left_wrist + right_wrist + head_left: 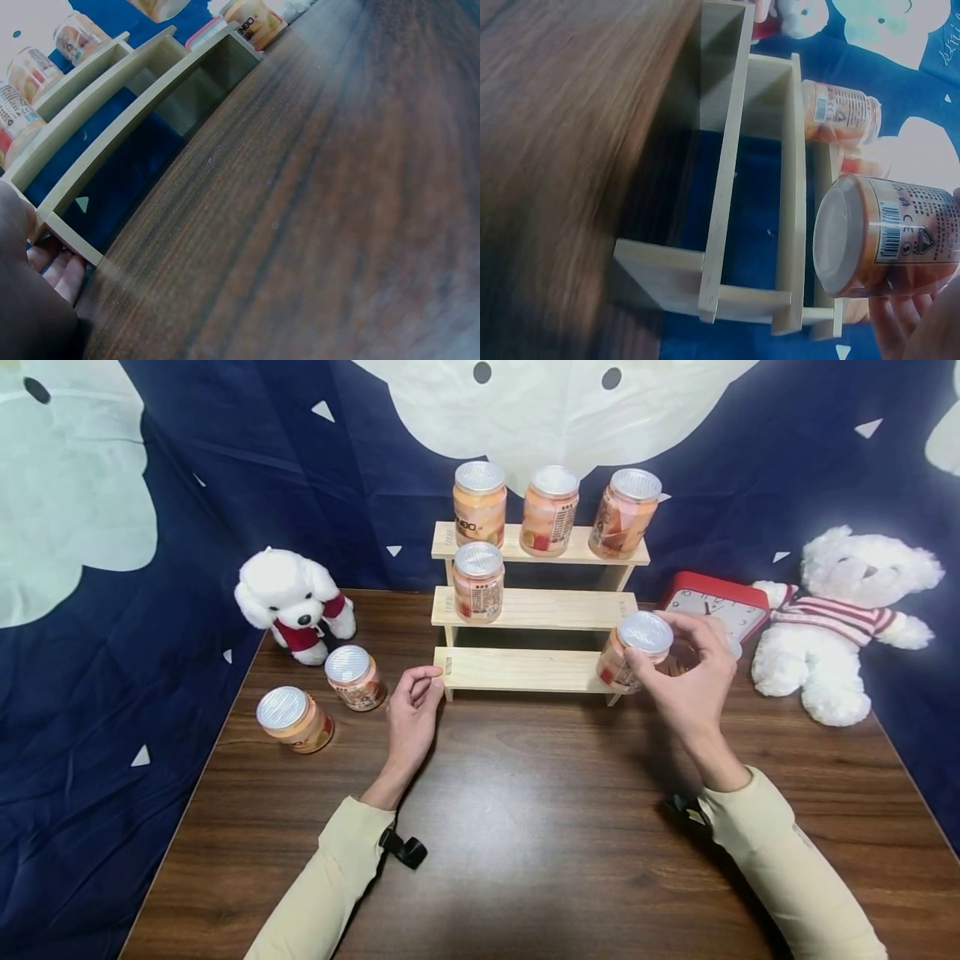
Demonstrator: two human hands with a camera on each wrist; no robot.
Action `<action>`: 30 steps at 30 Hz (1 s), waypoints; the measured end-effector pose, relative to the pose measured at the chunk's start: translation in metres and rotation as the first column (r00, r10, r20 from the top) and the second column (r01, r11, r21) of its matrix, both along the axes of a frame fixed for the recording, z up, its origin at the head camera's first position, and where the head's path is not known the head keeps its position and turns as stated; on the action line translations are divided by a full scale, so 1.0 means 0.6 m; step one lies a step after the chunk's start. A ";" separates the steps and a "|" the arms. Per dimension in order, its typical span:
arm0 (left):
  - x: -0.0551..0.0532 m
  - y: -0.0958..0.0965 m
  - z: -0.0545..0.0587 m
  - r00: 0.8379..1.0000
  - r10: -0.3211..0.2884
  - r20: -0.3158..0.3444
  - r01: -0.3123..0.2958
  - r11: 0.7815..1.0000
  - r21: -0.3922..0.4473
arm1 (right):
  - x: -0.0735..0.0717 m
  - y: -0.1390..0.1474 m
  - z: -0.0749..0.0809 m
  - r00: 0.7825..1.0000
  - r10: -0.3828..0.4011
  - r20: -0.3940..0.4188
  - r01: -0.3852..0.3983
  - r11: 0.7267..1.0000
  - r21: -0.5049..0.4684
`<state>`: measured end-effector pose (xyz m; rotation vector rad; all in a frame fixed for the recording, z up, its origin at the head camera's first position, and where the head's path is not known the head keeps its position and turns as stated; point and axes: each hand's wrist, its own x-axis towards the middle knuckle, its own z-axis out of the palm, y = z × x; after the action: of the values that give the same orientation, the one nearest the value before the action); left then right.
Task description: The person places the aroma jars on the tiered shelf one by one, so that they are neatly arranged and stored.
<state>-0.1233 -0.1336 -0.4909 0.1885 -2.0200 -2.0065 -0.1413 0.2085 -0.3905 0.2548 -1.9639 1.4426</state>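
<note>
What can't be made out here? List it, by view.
Head: most of the orange cylindrical jar beside the pale wooden shelf, behind the right grip.
Head: some numerals on the rectangular red clock, behind that grip.
Right wrist: lid of the held orange cylindrical jar, cut off by the right edge.

The wood-grain surface (510,827) supports a three-tier wooden rack (517,668) bearing four lidded jars (551,514), two jars (306,727) to its left, one jar (256,24) to its right, a plush dog (288,589), red-framed clock (692,585) and teddy bear (813,660).

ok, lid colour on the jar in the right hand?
Silvery; the lid of the jar in the right hand shows best in the head view.
</note>
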 end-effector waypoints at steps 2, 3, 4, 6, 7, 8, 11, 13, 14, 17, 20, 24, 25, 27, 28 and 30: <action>0.000 0.000 -0.001 1.000 0.000 -0.006 0.000 1.000 -0.003 | -0.002 -0.009 0.002 1.000 0.028 0.000 -0.028 1.000 0.009; 0.000 0.000 -0.002 1.000 0.001 -0.011 -0.001 1.000 -0.003 | -0.003 -0.013 0.003 0.999 0.045 -0.001 -0.045 0.999 0.011; 0.000 0.000 -0.002 1.000 0.000 -0.017 0.000 1.000 -0.001 | -0.005 -0.018 0.005 0.999 0.053 -0.001 -0.053 0.999 0.009; 0.000 -0.001 -0.004 1.000 0.000 -0.028 0.000 1.000 0.001 | -0.009 -0.029 0.007 0.998 0.068 -0.005 -0.068 0.998 0.002; 0.000 -0.001 -0.004 0.999 0.000 -0.033 0.000 1.000 0.001 | -0.011 -0.034 0.009 0.997 0.074 -0.005 -0.074 0.997 -0.006; 0.000 -0.001 -0.004 0.999 -0.001 -0.038 0.002 1.000 0.003 | -0.014 -0.039 0.011 0.997 0.081 -0.008 -0.081 0.997 -0.008; 0.001 -0.002 -0.004 0.999 0.001 -0.039 -0.001 1.000 -0.001 | -0.022 -0.052 0.015 0.996 0.090 -0.022 -0.091 0.996 -0.016; 0.001 -0.002 -0.004 0.999 0.000 -0.038 0.000 1.000 -0.002 | -0.027 -0.061 0.019 0.994 0.101 -0.027 -0.103 0.994 -0.043; 0.001 -0.002 -0.004 0.999 0.001 -0.037 -0.001 1.000 -0.003 | -0.030 -0.065 0.021 0.994 0.107 -0.032 -0.109 0.993 -0.049; 0.001 -0.001 -0.003 0.999 -0.001 -0.033 0.001 1.000 -0.005 | -0.037 -0.075 0.025 0.993 0.116 -0.033 -0.118 0.991 -0.065; 0.002 -0.001 -0.004 1.000 0.000 -0.026 0.000 1.000 -0.006 | -0.044 -0.084 0.027 0.993 0.116 -0.035 -0.118 0.991 -0.065; 0.002 -0.002 -0.005 1.000 0.002 -0.021 -0.002 1.000 -0.002 | -0.053 -0.095 0.028 0.992 0.116 -0.043 -0.119 0.991 -0.056; 0.001 -0.002 -0.004 1.000 0.000 -0.021 0.000 1.000 0.000 | -0.055 -0.098 0.029 0.992 0.116 -0.045 -0.119 0.991 -0.055; 0.001 -0.001 -0.003 1.000 -0.002 -0.022 0.002 1.000 0.003 | -0.060 -0.103 0.030 0.992 0.121 -0.041 -0.124 0.990 -0.069; 0.000 -0.001 -0.002 1.000 -0.003 -0.022 0.003 1.000 0.005 | -0.062 -0.106 0.031 0.992 0.121 -0.036 -0.124 0.989 -0.078; 0.000 -0.001 -0.001 1.000 -0.005 -0.020 0.005 1.000 0.005 | -0.066 -0.111 0.033 0.993 0.118 -0.025 -0.120 0.988 -0.097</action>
<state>-0.1235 -0.1340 -0.4915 0.1646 -2.0053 -2.0085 -0.1810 0.1417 -0.3709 0.3450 -1.8841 1.6018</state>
